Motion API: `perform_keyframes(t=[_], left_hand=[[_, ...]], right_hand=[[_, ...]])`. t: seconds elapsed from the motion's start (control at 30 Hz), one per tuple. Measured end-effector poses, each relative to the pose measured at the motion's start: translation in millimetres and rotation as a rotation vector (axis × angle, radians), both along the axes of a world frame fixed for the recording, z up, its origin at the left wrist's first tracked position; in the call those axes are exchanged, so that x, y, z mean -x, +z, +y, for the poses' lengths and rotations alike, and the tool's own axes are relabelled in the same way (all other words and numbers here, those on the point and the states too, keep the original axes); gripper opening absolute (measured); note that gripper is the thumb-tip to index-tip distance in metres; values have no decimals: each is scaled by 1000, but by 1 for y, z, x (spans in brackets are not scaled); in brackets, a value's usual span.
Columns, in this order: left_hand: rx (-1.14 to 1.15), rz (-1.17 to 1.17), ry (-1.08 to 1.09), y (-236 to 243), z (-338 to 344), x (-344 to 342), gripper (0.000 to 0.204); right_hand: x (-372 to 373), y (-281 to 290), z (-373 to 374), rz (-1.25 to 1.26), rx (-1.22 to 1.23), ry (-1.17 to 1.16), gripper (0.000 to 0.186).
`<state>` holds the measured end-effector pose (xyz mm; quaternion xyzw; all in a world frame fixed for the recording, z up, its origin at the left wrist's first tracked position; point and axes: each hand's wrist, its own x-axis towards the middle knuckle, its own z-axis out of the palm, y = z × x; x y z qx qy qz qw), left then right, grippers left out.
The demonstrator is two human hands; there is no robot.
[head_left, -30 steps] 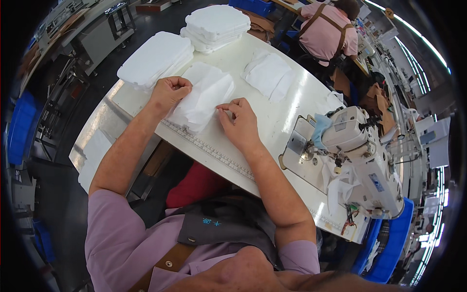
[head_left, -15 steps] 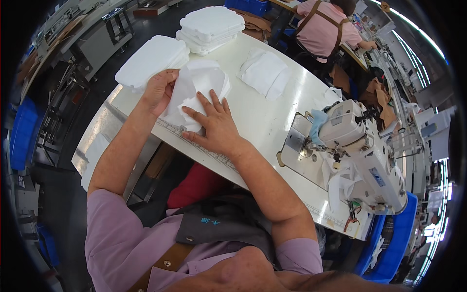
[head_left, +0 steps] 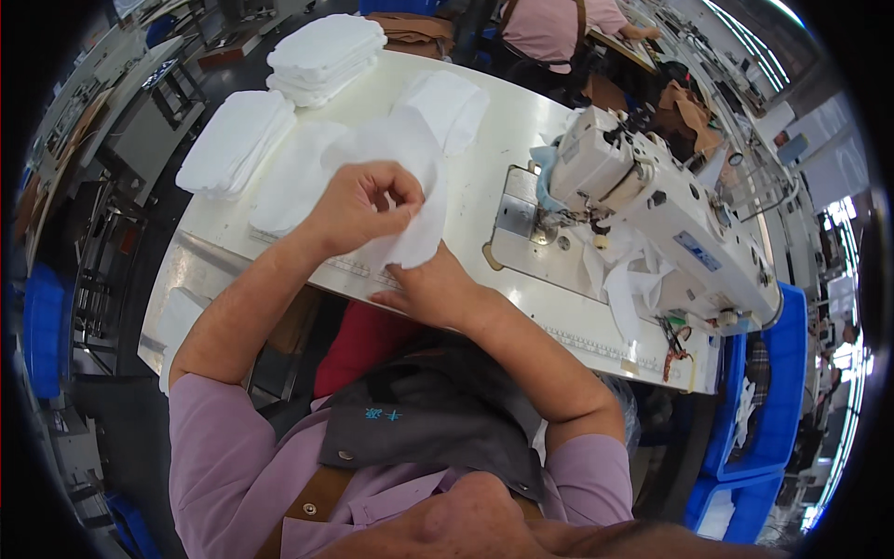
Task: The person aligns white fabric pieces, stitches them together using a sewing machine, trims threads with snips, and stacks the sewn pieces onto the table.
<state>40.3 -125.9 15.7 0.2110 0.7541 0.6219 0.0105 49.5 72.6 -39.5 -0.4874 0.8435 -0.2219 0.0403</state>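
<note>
The white sheet [head_left: 424,158] is held up over the front part of the worktop [head_left: 475,224], left of the sewing machine [head_left: 643,196]. Its long axis runs roughly near to far; the far edge bows over toward the left, and the near end points down to the right hand [head_left: 433,289]. Left hand [head_left: 368,210]: grip closed, thumb and forefinger pinching the sheet. Right hand: low, at the sheet's near end; the sheet covers its fingertips, so I cannot tell whether this grip is spread or pressed together. White material [head_left: 289,186] lies flat left of the held sheet, beside the white stack [head_left: 233,144]
</note>
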Motion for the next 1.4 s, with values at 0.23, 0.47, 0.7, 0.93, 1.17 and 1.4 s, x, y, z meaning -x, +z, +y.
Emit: perform_keyframes(t=[0.23,0.47,0.7,0.93,1.17,1.4], left_hand=[[461,57,-208,-52,67,-5,26],[820,538,-108,-59,104,-8,75],[863,565,-298,-50,127,0,82],[449,603,-341,-14,175,-12,72],[467,441,-341,-32,205,0,69],[351,607,-252,-24,201,-9,57]], right_hand=[[-72,13,150,27,79,-325,45],[-106,8,213,247,363,-773,36],[-58,15,229,499,269,-957,31],[-70,11,215,486,515,-794,29],[-44,7,222,587,227,-987,26],[-65,19,218,428,444,-760,18]])
